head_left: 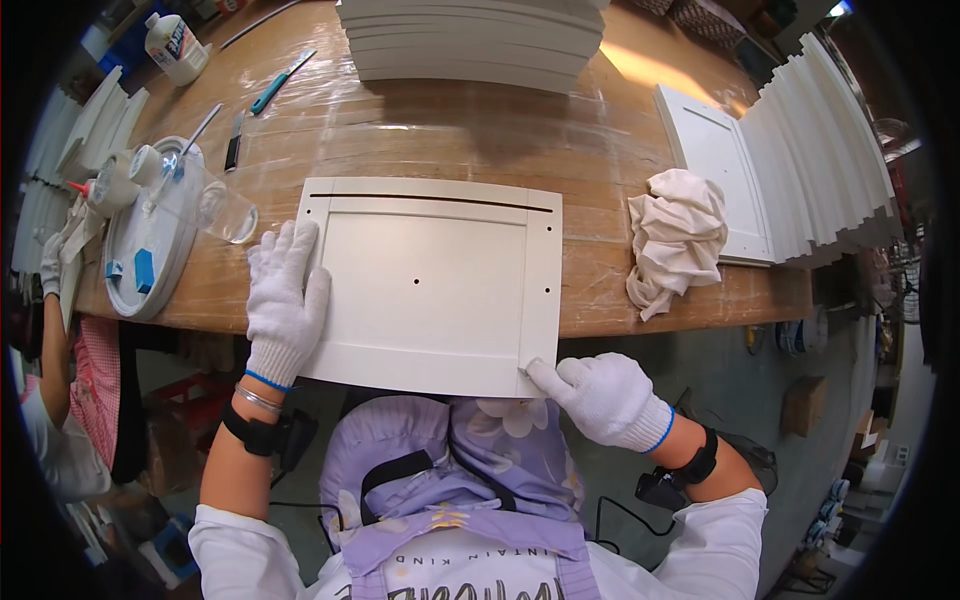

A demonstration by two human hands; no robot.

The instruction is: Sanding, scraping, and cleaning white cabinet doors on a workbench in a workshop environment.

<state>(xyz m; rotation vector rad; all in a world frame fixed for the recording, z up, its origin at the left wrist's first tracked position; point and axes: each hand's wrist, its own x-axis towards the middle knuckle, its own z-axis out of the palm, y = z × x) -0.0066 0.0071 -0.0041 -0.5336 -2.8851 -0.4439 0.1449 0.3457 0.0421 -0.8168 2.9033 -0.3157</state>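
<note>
A white framed panel [430, 310] lies in front of me, with a dark groove along its far edge and several small dark holes. Its near edge overhangs the table. My left hand [284, 290], in a white knit glove, rests along the panel's left edge, fingers straight and thumb apart. My right hand [610, 400], gloved likewise, is at the near right corner. Its index finger reaches onto the panel's face, and the fingertip looks greyish. The other fingers are curled; whether they hold anything is hidden.
A crumpled cream cloth [678, 240] lies right of the panel. White panels stand stacked at the back [475, 45] and on the right [815, 150]. Leftward are a white lid [120, 290], a clear cup [225, 210], a utility knife [235, 142], a teal-handled tool [270, 95] and a bottle [178, 50]. Another person's arm [57, 345] shows far left.
</note>
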